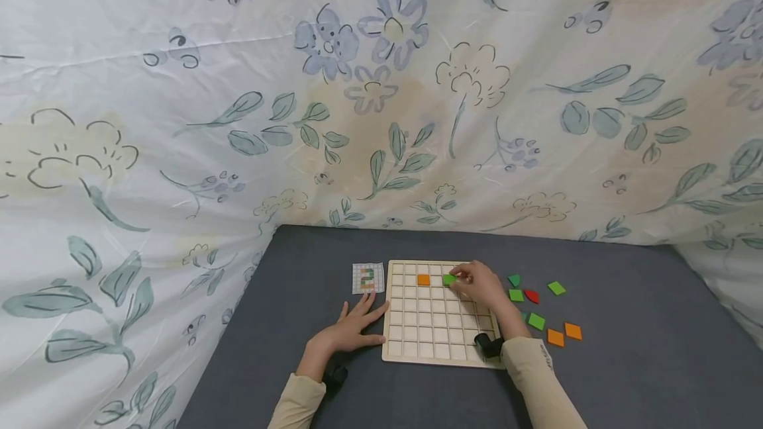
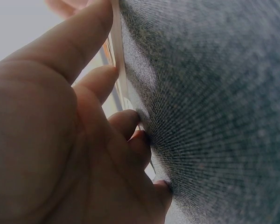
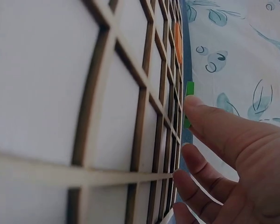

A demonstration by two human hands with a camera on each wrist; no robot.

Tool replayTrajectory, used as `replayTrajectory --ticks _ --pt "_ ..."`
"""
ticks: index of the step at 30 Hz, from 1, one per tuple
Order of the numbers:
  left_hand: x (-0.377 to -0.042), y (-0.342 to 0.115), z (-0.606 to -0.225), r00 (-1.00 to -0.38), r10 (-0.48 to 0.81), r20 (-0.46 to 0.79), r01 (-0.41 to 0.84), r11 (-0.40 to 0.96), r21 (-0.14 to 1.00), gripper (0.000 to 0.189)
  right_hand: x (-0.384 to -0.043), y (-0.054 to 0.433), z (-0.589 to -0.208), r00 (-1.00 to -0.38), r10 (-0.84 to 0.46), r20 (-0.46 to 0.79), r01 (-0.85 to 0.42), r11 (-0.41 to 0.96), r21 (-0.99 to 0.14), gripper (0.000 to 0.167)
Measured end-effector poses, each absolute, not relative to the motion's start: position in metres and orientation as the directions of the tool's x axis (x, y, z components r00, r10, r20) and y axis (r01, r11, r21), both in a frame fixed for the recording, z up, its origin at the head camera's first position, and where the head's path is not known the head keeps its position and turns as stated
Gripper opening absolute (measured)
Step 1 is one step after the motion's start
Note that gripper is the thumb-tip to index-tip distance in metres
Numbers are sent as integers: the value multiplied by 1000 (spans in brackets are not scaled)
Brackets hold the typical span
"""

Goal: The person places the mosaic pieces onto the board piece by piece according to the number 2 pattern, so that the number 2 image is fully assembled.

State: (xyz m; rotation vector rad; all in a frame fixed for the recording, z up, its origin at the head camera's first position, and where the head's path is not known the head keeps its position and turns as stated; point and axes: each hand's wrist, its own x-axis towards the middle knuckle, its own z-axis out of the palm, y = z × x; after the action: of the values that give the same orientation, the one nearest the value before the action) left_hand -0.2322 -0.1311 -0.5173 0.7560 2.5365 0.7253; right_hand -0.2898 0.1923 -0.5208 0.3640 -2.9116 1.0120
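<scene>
A wooden grid board [image 1: 411, 335] with pale square cells lies on the dark table. My right hand [image 1: 481, 285] reaches over its upper right part and pinches a green square tile [image 1: 448, 279]. In the right wrist view the thumb covers the middle of that green tile [image 3: 190, 88], which is held on edge above the grid. One orange square tile [image 1: 423, 280] sits in a cell to its left. With fingers spread, my left hand [image 1: 348, 332] rests at the board's left side, its thumb and index fingertips at the wooden edge [image 2: 122, 74].
A small pattern card [image 1: 367, 279] with coloured squares lies left of the board. Right of it are scattered loose tiles: several green ones [image 1: 536, 321], a red one [image 1: 532, 296] with a curved side, and two orange squares [image 1: 556, 337]. Floral cloth [image 1: 405, 118] hangs behind the table.
</scene>
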Motion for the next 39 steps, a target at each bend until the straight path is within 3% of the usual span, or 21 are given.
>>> replayTrajectory --ticks 39 --pt "-235 -133 -521 -771 600 -214 396 715 575 71 -297 167 -525 -970 -213 114 -237 756 -611 22"
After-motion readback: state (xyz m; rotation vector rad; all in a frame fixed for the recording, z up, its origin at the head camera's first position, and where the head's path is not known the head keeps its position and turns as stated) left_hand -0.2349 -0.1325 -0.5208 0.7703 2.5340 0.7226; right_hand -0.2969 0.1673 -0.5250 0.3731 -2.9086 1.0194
